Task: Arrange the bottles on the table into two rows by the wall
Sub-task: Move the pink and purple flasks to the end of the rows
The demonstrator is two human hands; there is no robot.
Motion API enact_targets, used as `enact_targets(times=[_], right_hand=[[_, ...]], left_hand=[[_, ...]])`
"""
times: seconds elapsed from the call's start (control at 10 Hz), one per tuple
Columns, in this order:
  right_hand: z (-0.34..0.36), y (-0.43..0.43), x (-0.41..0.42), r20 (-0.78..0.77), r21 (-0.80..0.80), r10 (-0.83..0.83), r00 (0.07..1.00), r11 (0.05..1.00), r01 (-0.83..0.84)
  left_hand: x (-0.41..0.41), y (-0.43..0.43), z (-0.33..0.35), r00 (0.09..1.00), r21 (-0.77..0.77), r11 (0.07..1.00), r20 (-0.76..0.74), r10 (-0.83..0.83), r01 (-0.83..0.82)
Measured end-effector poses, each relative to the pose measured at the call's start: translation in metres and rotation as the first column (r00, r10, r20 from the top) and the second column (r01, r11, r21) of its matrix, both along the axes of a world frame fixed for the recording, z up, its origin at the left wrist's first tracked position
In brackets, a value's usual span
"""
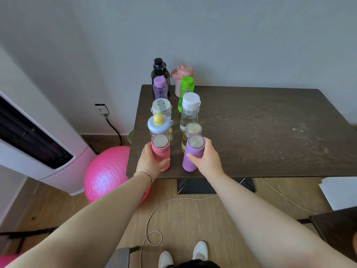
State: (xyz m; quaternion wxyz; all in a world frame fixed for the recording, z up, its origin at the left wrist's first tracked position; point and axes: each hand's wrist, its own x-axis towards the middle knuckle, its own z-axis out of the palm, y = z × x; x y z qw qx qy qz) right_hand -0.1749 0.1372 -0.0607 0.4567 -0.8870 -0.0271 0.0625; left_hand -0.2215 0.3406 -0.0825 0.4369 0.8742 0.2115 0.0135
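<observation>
Two lines of bottles run from the wall toward me along the left side of the dark wooden table (260, 132). Left line: black bottle (159, 72), purple-capped bottle (160, 88), white-lidded cup (161, 106), blue-lidded bottle with a yellow knob (158, 123), pink flask (161, 149). Right line: pale pink jug (182, 73), green bottle (186, 89), clear bottle with a white cap (190, 111), small glass jar (192, 132), purple flask (192, 151). My left hand (149, 161) grips the pink flask. My right hand (207, 159) grips the purple flask. Both flasks stand upright at the table's near edge.
A pink exercise ball (108, 175) lies on the floor left of the table, beside a white standing appliance (38, 147). A wall socket (101, 109) with a black cable is behind it. A white cable (173, 202) loops over the wooden floor. A dark furniture corner (336, 229) is at right.
</observation>
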Motion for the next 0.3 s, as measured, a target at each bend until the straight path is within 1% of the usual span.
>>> enact_targets(times=[0.1,0.2,0.3], right_hand=[[0.007,0.001,-0.005,0.001,-0.009,0.008,1.000,1.000,-0.008],[0.014,-0.002,-0.009,0.043,-0.006,0.019,0.999,1.000,-0.018],[0.028,-0.001,-0.012,0.102,-0.057,0.044,0.994,0.998,-0.039]], left_hand=[[-0.003,0.000,0.012,0.999,-0.015,1.000,0.045,0.001,0.000],[-0.005,-0.001,0.022,0.995,-0.013,1.000,0.101,-0.016,0.017],[-0.005,0.001,0.035,0.989,-0.039,0.999,0.148,-0.005,0.011]])
